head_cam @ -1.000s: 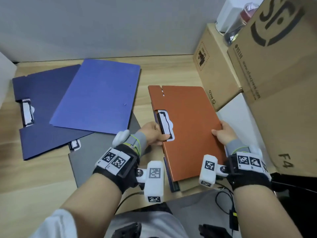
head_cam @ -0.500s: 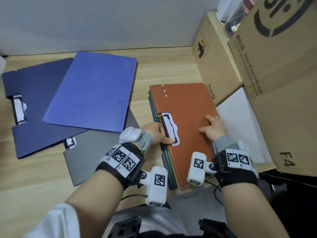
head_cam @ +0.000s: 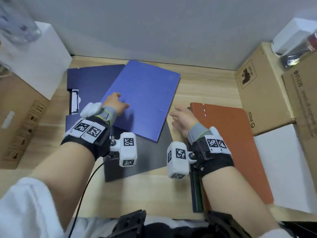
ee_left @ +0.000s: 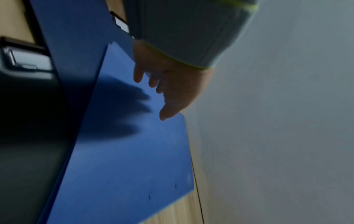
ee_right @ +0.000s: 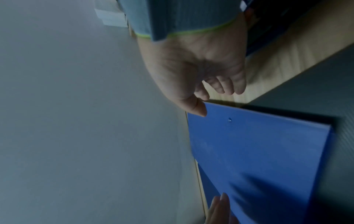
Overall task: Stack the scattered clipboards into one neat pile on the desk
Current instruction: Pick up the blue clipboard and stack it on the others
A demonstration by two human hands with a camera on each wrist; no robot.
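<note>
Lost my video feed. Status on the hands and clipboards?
Both hands open: left hand over bright blue clipboard, right hand beside it. Orange clipboard tops the pile. Navy clipboard and grey clipboard unstacked.

black wrist straps, tagged white modules.

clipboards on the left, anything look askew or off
Yes. The bright blue clipboard lies rotated across the dark navy clipboard and the grey clipboard, all fanned at different angles, apart from the orange-topped pile on the right.
</note>
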